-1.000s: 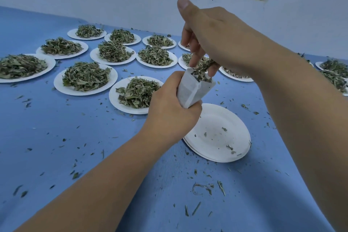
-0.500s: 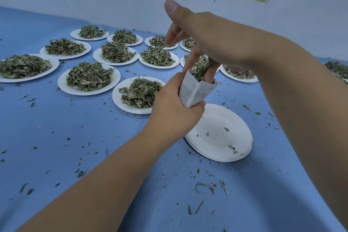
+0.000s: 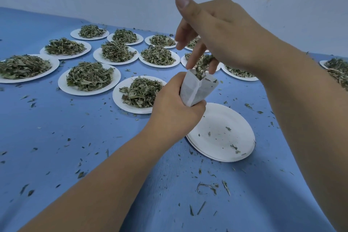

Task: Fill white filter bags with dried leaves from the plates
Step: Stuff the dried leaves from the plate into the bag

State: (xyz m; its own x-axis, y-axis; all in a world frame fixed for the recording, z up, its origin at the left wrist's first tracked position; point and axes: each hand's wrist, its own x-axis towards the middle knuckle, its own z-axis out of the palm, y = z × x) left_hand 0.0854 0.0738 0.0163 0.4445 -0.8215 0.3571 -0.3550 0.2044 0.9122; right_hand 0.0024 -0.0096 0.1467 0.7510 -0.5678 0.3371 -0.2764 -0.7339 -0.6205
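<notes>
Blue counter (image 3: 75, 137) carries many white plates (image 3: 63, 85) of dried leaves (image 3: 90, 77). Near plate (image 3: 222, 124) almost bare. Left hand (image 3: 175, 111) grip wraps filter bag (image 3: 197, 88) above it. Right hand (image 3: 212, 30) grip pinches leaf clump (image 3: 203, 64) at bag mouth.

Your left hand (image 3: 175, 111) grips the lower part of a white paper filter bag (image 3: 195, 90), holding it upright with its mouth open toward twelve o'clock. Directly above, your right hand (image 3: 216, 32) points its fingers (image 3: 192, 60) down at the mouth. They pinch a clump of dried green leaves (image 3: 204, 63) whose lower end sits inside the bag; the thumb sticks up, clear of the rest. At five o'clock from the bag lies a nearly bare white paper plate (image 3: 222, 133) carrying a few leaf crumbs. From nine to one o'clock, white paper plates heaped with dried leaves (image 3: 88, 92) sit in rows on the blue counter (image 3: 75, 137), which is littered with leaf fragments.
</notes>
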